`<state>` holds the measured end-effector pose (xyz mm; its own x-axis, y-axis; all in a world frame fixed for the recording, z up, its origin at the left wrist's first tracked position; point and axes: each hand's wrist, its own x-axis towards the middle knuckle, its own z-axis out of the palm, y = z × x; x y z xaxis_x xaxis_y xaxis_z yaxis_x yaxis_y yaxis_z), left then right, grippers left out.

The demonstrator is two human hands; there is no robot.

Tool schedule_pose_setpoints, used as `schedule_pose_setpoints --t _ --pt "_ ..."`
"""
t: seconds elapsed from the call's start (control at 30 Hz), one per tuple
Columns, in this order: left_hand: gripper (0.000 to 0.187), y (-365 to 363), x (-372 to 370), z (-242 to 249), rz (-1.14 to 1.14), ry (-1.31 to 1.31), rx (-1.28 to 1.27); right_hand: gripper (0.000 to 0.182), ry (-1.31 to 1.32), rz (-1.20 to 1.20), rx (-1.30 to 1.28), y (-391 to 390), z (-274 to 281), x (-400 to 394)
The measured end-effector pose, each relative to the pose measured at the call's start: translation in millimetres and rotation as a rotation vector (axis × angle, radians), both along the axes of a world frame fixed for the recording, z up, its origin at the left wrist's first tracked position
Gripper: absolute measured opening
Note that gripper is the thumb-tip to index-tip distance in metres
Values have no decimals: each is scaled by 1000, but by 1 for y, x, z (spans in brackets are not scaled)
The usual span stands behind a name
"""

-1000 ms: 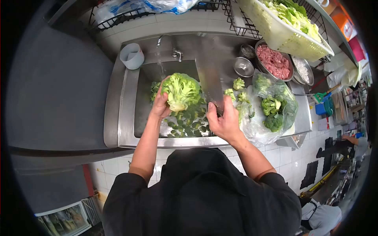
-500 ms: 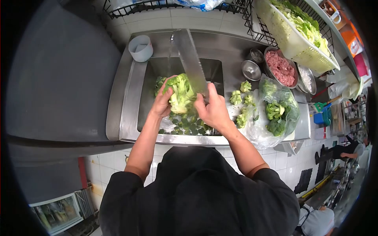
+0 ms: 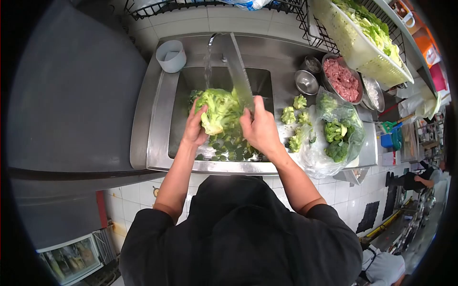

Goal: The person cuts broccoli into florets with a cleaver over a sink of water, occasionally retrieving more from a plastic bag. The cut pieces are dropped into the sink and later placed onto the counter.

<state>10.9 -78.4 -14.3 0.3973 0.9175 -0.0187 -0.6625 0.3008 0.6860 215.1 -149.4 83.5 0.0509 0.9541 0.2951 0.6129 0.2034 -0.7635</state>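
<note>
Above the sink (image 3: 174, 128), my left hand (image 3: 194, 126) is closed around a pale-stemmed broccoli head (image 3: 219, 110). My right hand (image 3: 261, 127) grips a broad cleaver (image 3: 234, 66) whose blade points up and away, along the right side of the broccoli. The handle is hidden inside my fist. Below both hands, many cut green broccoli pieces (image 3: 229, 148) lie in the basin. Water runs from the faucet (image 3: 214, 37) just behind the broccoli.
Right of the sink lie several trimmed broccoli stems (image 3: 288, 115) and a plastic bag of broccoli (image 3: 336, 138). Behind them stand a bowl of raw meat (image 3: 341, 78), small metal bowls (image 3: 306, 82) and a basket of leafy greens (image 3: 358, 45). A white container (image 3: 171, 56) sits back left.
The broccoli in my left hand has turned, showing its cut stem lower left. The cleaver has shifted slightly right, and the running water shows more plainly.
</note>
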Motion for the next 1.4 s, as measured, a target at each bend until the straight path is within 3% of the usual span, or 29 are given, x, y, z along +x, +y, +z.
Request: schedule_pose_setpoints --t 0.03,0.1,0.17,0.23,0.37,0.4,0.43,0.53,0.63,0.7,0.8,0.87,0.93,1.03,1.1,1.2,1.23,1.3,1.4 --pt "49 -1 0 -10 -3 0 1 29 21 -24 7 1 1 2" --pt "54 -8 -2 -29 -55 -338 -211 29 86 -23 25 -5 9 0" --pt "60 -15 10 -25 -38 -379 -119 28 154 -16 39 -16 24 -5" --pt "65 -22 18 -9 3 -476 -71 27 213 -13 262 -32 45 -15" --pt "68 -26 28 12 -71 -561 3 28 200 -40 470 -42 52 -27" --pt "63 -28 33 20 -35 -512 27 25 144 -23 507 -32 39 -31" --pt "63 -28 34 20 -37 -515 31 23 145 -31 295 -24 26 -35" --pt "64 -27 37 9 19 -463 -4 23 54 -59 56 -5 6 -34" --pt "65 -28 32 9 -21 -568 1 23 152 -97 107 -7 14 -18" --pt "64 -22 22 17 -89 -507 54 24 233 -22 293 -7 28 -10" --pt "63 -12 11 30 -240 -340 157 21 142 10 330 -24 70 -7" --pt "57 -9 12 31 -141 -284 109 18 103 59 431 -30 78 -9" --pt "44 -3 12 31 -16 -231 22 20 2 95 337 -22 63 -11" --pt "43 2 16 34 -10 -153 107 28 -174 148 183 -5 24 -8" --pt "46 11 15 35 -14 -201 49 31 -178 67 74 -1 19 2" --pt "59 24 1 57 -141 -31 217 27 41 -42 -6 -4 23 21" --pt "78 35 -11 51 -316 -181 86 26 69 -63 33 -5 24 25" --pt "93 48 -34 43 -524 -372 130 25 110 -55 122 -7 24 28" --pt "96 27 -24 -9 -281 -533 35 25 106 -37 9 -14 0 25"
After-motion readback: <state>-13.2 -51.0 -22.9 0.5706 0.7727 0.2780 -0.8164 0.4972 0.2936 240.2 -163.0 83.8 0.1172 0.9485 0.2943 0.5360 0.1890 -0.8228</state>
